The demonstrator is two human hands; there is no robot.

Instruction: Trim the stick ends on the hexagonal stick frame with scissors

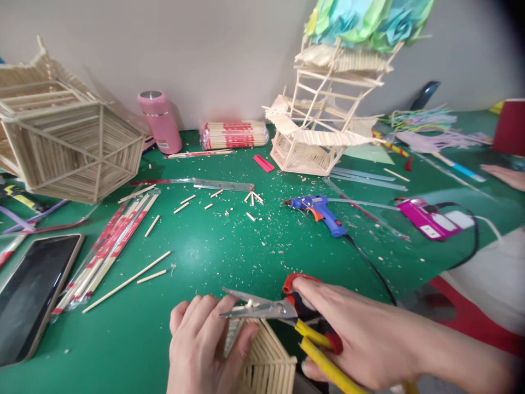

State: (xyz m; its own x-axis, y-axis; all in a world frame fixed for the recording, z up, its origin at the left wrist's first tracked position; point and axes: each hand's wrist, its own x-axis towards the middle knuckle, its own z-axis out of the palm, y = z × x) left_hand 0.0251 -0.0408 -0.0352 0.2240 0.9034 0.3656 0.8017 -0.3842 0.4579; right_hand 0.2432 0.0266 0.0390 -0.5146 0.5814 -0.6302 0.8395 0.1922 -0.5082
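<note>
At the bottom centre, my left hand (203, 345) is wrapped round the edge of a small frame of wooden sticks (273, 358). My right hand (348, 323) grips scissors (266, 310) with red and black handles. Their blades are parted around a small light stick end (251, 302), just above the frame and beside my left fingers. A yellow-handled tool (324, 364) also shows under my right hand; whether the hand holds it too is unclear. Part of the small frame is hidden by my left hand.
A blue glue gun (320, 210) lies right of centre, its cord running toward my right arm. Stick structures (77, 148) (324, 126) stand behind, with a pink bottle (162, 123) between them. A phone (33, 295) and bagged sticks (110, 246) lie left. Another person's hand (504, 176) rests far right.
</note>
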